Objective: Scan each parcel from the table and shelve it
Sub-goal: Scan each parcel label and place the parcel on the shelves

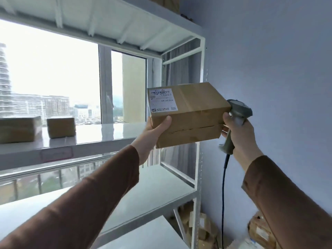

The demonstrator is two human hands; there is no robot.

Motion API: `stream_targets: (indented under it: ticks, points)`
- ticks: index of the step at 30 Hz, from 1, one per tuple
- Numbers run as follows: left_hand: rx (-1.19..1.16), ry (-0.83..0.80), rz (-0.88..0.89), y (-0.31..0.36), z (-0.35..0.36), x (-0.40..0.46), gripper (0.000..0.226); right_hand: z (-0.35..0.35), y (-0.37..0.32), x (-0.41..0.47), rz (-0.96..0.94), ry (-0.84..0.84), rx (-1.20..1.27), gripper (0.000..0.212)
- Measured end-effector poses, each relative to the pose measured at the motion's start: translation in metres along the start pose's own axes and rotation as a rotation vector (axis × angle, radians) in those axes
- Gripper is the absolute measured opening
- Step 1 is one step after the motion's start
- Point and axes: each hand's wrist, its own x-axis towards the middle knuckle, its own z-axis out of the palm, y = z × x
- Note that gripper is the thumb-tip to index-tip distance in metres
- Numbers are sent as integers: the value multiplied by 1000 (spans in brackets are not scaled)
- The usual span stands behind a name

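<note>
Two boxes point(37, 129) already sat on the middle shelf point(107, 139) of the white rack, well apart from the parcel point(188, 114) that was held up in the air at the rack's right end, just in front of the shelf edge and a little above it. The left hand point(154, 130) gripped the parcel's near left corner, thumb laid up the front face and the fingers hidden beneath it. The right hand point(237, 130) was clamped round the handle of a scanner point(237, 112), whose head sat right beside the parcel's right end; some of that hand's fingertips seemed to steady the parcel's lower right edge, though how firmly could not be told. The scanner's cable point(223, 186) hung straight down toward the floor. The parcel's long axis ran left to right and slightly away from the person, and it was tilted so that its top face, with the white shipping label point(162, 99) at the left end, faced up and toward the camera. Judging from this, the step in hand was the shelving: the parcel had been carried to the rack and was about to go on the middle shelf. The next move seemed to call for pushing it forward and a little left over the shelf edge, levelling it, and setting it down flat on the bare stretch to the right of the two boxes, with the scanner kept clear.
</note>
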Motion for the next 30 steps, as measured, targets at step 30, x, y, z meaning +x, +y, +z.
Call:
stream_targets:
  ticks: [30]
  points:
    - [130, 604, -227, -45, -305, 121, 86, 356, 152, 109, 508, -455, -56, 23]
